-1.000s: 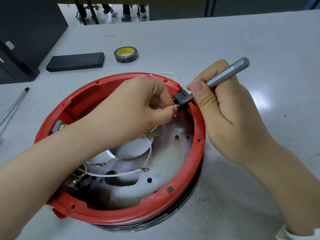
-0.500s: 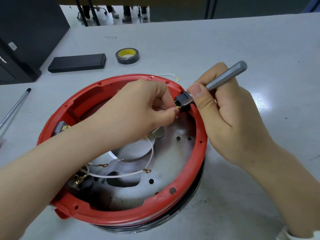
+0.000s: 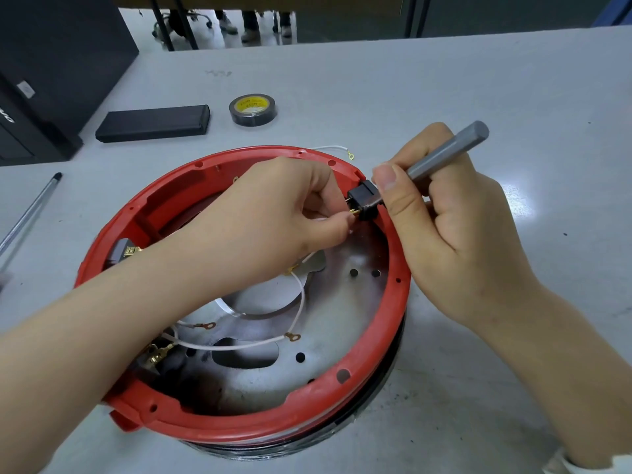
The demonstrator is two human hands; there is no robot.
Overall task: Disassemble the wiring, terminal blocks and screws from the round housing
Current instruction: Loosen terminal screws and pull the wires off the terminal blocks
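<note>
The round red housing (image 3: 393,302) lies open side up on the table, a metal plate (image 3: 342,319) inside it. A black terminal block (image 3: 363,199) sits at its far right rim. My left hand (image 3: 284,213) reaches across the housing and pinches the brass tab on that block. My right hand (image 3: 448,227) grips a grey screwdriver (image 3: 448,152), its tip hidden behind my thumb at the block. White wires with ring lugs (image 3: 290,336) lie loose on the plate. Two more terminal blocks (image 3: 124,253) sit at the left rim, the nearer one (image 3: 155,357) partly hidden by my forearm.
A roll of black tape (image 3: 252,109) and a flat black case (image 3: 154,123) lie beyond the housing. A loose white wire (image 3: 337,149) rests behind the rim. A thin metal rod (image 3: 27,213) lies at the left. A dark cabinet (image 3: 51,73) stands at far left.
Both hands stay at the black terminal block. The screwdriver handle has tipped a little, and the view has shifted slightly.
</note>
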